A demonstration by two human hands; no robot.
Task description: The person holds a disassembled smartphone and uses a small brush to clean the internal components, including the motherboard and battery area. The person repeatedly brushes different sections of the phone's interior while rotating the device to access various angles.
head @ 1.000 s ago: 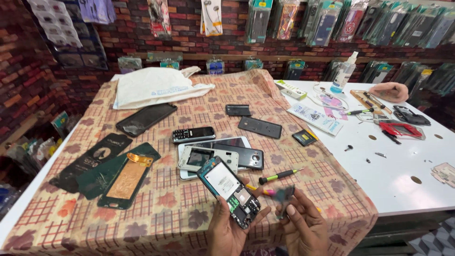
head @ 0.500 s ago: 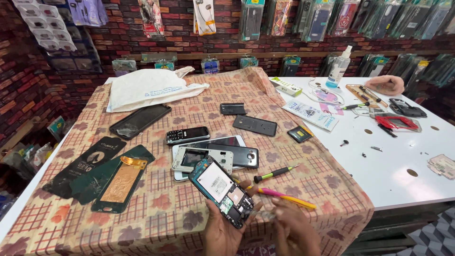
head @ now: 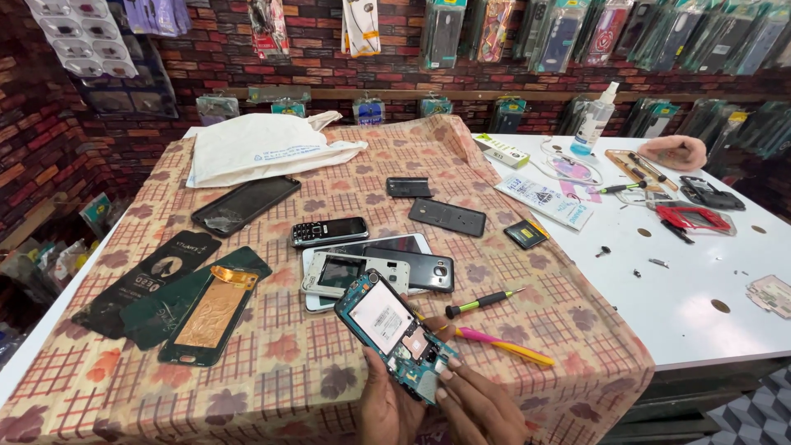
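While gripped low centre of frame, opened smartphone (head: 395,334), back cover off, circuit board upward for access; left hand (head: 387,408) fingers curled beneath as cradle; right hand (head: 478,408) fingertips pinched at lower board edge; green-handled screwdriver (head: 482,302) and pink-yellow pry tool (head: 503,346) just right, within reach.

Red brick wall (head: 206,82), white table (head: 700,280)

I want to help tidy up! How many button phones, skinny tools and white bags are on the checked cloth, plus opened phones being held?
Opened phone, held in the left hand: 1
Button phone: 1
Skinny tools: 2, a green-handled screwdriver and a pink-and-yellow tool
White bag: 1
Total: 5
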